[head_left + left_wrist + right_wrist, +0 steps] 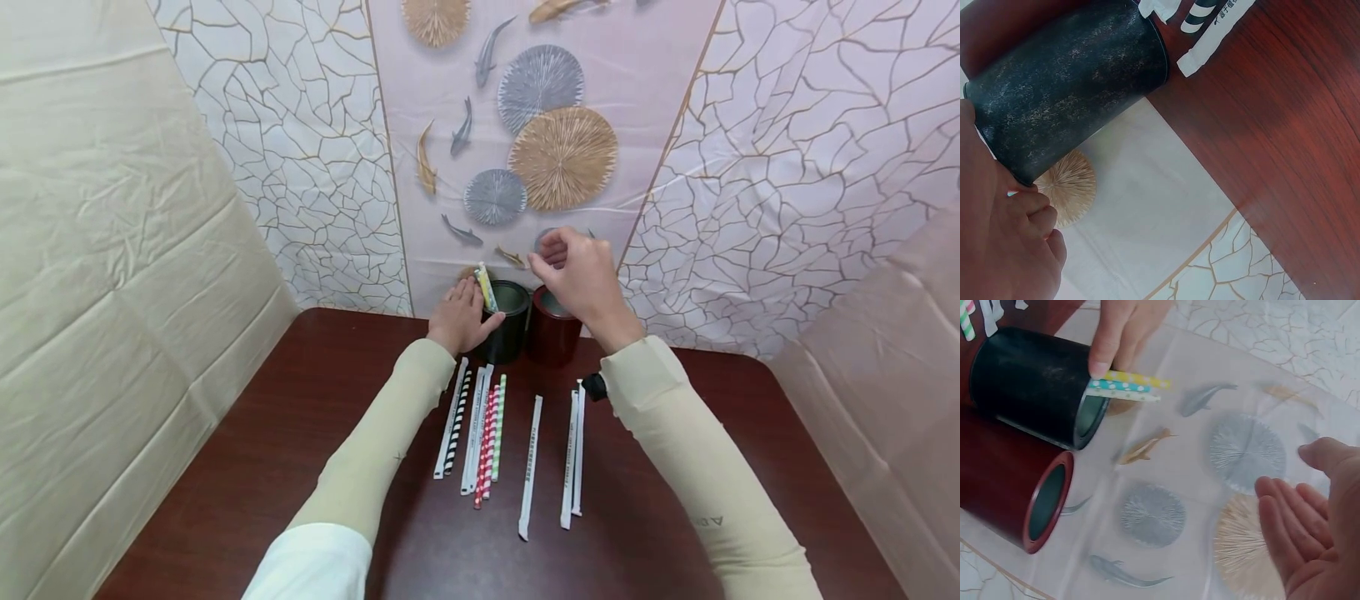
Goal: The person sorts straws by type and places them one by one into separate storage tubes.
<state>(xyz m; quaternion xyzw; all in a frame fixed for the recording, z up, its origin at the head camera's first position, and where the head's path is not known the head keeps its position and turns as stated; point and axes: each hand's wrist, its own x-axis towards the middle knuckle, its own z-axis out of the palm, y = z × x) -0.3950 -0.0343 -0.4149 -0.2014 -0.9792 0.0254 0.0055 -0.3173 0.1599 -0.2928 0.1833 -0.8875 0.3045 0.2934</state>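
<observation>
My left hand (459,317) grips the side of a black cylindrical holder (1072,81) near its rim, thumb on the near side and fingers on the left. Several polka-dot paper straws (1129,386), yellow, turquoise and pale, stand in this holder beside that hand and stick out above the rim. Right of it, touching or nearly so, is a dark red holder (1010,481) with a green inside. Above the red holder my right hand (585,279) hangs in the air with loosely bent fingers and nothing in them.
In front of the holders lie white paper-wrapped straws (531,467), a black-striped straw (458,423), red-and-white straws (491,437) and a green-striped straw (499,427). The brown table (285,467) meets a patterned cloth backdrop (330,167) right behind the holders.
</observation>
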